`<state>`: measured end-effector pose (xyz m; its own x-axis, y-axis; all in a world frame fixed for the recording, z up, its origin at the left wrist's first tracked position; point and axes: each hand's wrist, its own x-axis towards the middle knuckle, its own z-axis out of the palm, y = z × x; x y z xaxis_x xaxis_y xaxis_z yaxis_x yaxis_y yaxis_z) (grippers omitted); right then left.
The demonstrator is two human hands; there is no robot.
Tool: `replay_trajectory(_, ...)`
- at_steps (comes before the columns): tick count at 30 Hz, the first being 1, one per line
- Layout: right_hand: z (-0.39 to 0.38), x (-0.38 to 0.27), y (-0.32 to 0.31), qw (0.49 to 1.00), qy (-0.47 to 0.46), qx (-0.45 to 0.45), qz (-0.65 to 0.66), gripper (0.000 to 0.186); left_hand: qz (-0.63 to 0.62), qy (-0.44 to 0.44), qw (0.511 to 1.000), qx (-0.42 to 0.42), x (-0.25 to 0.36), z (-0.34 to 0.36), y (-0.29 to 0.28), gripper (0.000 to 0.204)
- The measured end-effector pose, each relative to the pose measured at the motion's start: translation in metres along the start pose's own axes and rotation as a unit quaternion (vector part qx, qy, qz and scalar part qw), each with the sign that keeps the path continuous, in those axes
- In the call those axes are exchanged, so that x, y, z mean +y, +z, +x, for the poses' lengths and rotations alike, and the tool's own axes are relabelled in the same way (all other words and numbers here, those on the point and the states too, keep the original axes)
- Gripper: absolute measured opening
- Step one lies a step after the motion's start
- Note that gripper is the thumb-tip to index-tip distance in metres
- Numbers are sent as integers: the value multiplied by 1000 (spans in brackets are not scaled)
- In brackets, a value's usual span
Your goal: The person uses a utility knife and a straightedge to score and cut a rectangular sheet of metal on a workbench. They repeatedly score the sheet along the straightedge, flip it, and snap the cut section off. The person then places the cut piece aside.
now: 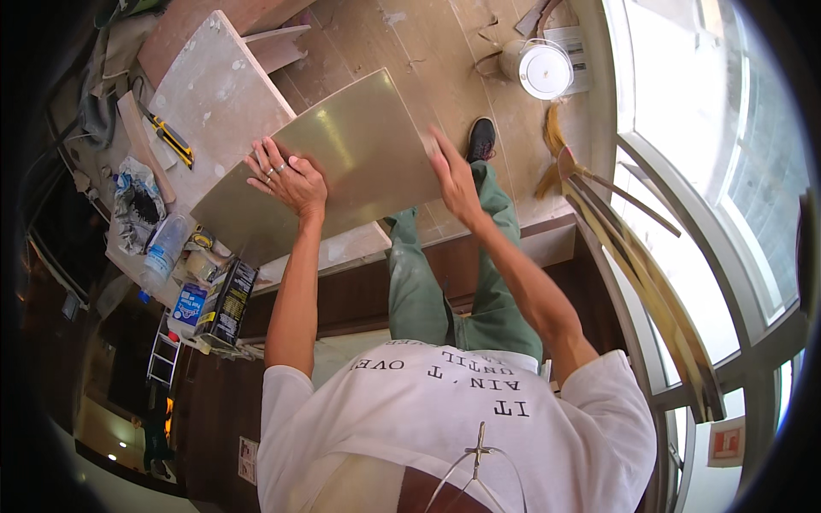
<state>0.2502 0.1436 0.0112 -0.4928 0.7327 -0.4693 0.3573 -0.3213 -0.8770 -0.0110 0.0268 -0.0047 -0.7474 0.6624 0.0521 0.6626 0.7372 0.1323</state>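
Note:
I hold a large square olive-green panel [359,162] tilted in front of me, above the floor and the edge of a worktable. My left hand [286,179], with rings on its fingers, grips the panel's left edge. My right hand [453,175] clasps the right edge, fingers spread along it. The panel's lower left corner overlaps a pale stone-coloured slab [218,94] that lies on the worktable. Below the panel I see my green trousers [419,291] and one black shoe [481,138] on the wooden floor.
On the worktable lie a yellow-and-black utility knife [171,138], a plastic bottle [162,252], a crumpled bag [137,205] and two boxes [218,303]. A white bucket [545,68] stands on the floor. Long wooden strips [650,291] and a broom [556,145] lean by the window at right.

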Motion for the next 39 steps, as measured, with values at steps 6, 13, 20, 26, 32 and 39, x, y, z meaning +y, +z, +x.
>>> replay_trajectory(6, 93, -40, 9, 999, -11, 13, 27, 52, -8, 11, 1000, -1, 7, 6, 4, 61)
replay_trajectory(13, -34, 18, -7, 999, 50, -6, 20, 50, 7, -8, 1000, 0, 0, 0, 0, 60)
replay_trajectory(20, 86, -20, 12, 997, -46, 34, 47, 51, -10, 9, 1000, -13, 9, 6, 2, 60)
replay_trajectory(26, -25, 16, -5, 999, 20, 10, 30, 50, -1, -8, 1000, 7, 1, 2, 0, 59)
replay_trajectory(32, 91, -31, 6, 997, -17, 6, 78, 50, -9, 18, 1000, -4, 7, 5, 2, 60)
replay_trajectory(39, -20, 17, 1, 995, 90, -2, 49, 55, -5, 3, 1000, 8, 0, 1, 1, 61)
